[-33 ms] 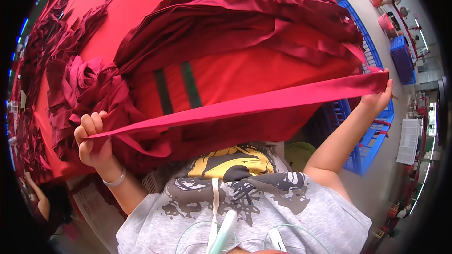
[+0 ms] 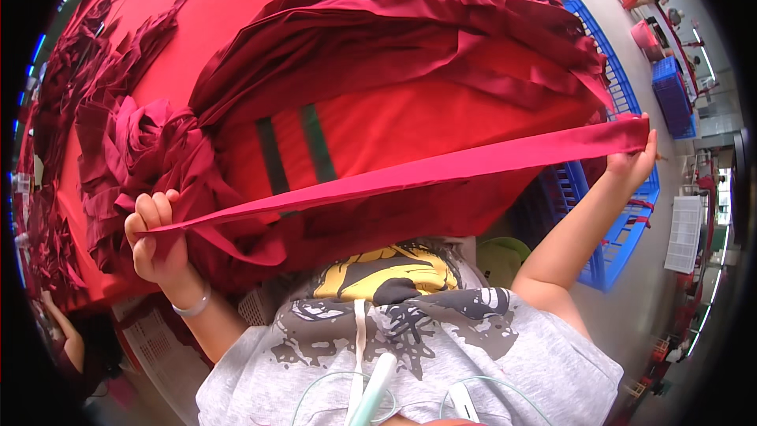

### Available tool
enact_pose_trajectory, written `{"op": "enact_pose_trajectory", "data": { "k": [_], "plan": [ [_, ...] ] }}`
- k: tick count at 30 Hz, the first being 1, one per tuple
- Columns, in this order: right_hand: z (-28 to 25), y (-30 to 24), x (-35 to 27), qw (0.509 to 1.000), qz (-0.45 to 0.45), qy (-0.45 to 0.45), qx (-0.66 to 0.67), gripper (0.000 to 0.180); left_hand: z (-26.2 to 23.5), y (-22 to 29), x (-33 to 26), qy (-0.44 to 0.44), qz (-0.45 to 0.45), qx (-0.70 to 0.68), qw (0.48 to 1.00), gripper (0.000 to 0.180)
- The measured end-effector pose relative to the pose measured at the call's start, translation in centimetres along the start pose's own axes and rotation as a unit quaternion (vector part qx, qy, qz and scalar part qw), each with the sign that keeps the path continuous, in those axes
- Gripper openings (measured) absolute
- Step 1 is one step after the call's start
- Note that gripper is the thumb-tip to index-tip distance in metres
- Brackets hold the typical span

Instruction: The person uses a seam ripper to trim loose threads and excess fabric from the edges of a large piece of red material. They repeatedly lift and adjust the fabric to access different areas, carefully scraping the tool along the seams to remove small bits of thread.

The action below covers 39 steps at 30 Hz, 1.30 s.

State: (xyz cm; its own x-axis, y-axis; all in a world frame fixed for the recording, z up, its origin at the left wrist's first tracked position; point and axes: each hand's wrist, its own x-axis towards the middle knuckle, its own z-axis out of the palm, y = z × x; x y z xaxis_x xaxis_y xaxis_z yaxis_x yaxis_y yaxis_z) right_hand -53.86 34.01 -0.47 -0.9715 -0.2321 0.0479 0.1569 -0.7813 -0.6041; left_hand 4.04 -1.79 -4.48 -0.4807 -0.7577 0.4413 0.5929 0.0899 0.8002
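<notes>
A long dark-red fabric strip is stretched taut across my front, tapering toward its left end. My left hand is closed with that narrow end pinched in its fingers. At the far right, my right hand grips the wider end, set higher than the left. Behind the strip, a long bundle of dark-red strips curves over the red-covered table. A crumpled heap of the same cloth lies just beyond my left hand. Two dark green bands show on the red surface between them.
Blue plastic baskets stand by the table's right side, below my right forearm. More dark-red strips spread along the table's left. A pale crate sits low at left, near another person's arm.
</notes>
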Motion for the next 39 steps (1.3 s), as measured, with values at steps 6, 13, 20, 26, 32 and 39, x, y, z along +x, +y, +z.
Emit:
{"op": "enact_pose_trajectory", "data": {
  "k": [6, 13, 20, 26, 32, 39],
  "plan": [
    [-7.7, -6.2, 10.0, 0.94, -0.076, 0.157, -0.293, 0.012, 0.5, -0.2, 0.0, -0.042, -0.032, 0.171, 0.984, 0.017],
    [-4.9, -1.3, 14.5, 0.951, 0.018, 0.183, -0.25, 0.018, 0.0, -0.2, -0.4, 0.124, -0.071, 0.048, 0.989, 0.009],
    [9.0, 9.1, -2.7, 0.905, 0.027, -0.152, -0.397, 0.026, 8.9, 0.0, 0.8, 0.22, 0.216, 0.7, 0.644, 0.031],
    [11.6, 14.4, -12.1, 0.843, 0.197, -0.336, -0.37, 0.027, 18.9, -4.4, 1.7, -0.141, 0.042, 0.429, 0.891, 0.044],
    [11.8, 16.2, -17.9, 0.819, 0.223, -0.414, -0.33, 0.039, 21.5, -11.7, 3.1, -0.114, -0.331, -0.094, 0.932, 0.03],
    [10.8, 16.7, -17.8, 0.862, 0.168, -0.3, -0.372, 0.028, 20.9, -11.7, 2.2, -0.108, -0.366, -0.102, 0.919, 0.018]
  ]
}}
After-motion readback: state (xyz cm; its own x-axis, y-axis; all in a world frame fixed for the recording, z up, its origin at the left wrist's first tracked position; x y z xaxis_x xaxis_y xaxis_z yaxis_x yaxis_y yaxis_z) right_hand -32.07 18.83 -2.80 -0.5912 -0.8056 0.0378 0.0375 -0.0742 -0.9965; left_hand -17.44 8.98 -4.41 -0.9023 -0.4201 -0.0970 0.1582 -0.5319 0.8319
